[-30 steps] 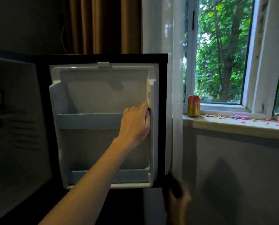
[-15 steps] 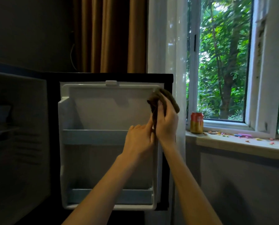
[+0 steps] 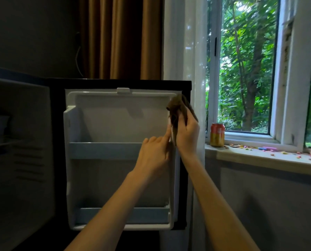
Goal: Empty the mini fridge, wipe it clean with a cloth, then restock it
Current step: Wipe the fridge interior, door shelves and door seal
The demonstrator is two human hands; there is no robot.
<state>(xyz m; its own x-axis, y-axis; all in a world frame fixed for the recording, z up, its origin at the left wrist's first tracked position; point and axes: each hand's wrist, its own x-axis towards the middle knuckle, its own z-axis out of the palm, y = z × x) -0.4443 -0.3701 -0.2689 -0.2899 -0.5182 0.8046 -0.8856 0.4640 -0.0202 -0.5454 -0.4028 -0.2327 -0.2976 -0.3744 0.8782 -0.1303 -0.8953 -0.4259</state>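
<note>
Head view | brown cloth (image 3: 176,113) is being gripped in the curled right hand (image 3: 187,135) and held against the upper right corner of the open mini fridge door (image 3: 115,127), centre of frame | left hand (image 3: 154,156) is being rested at the door's right rim just below, index finger raised; whether it is gripping cannot be told | orange can (image 3: 217,134) is being carried by the windowsill (image 3: 259,158), right of frame

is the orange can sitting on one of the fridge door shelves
No, the can stands on the windowsill, off to the right of the open fridge door.
</note>
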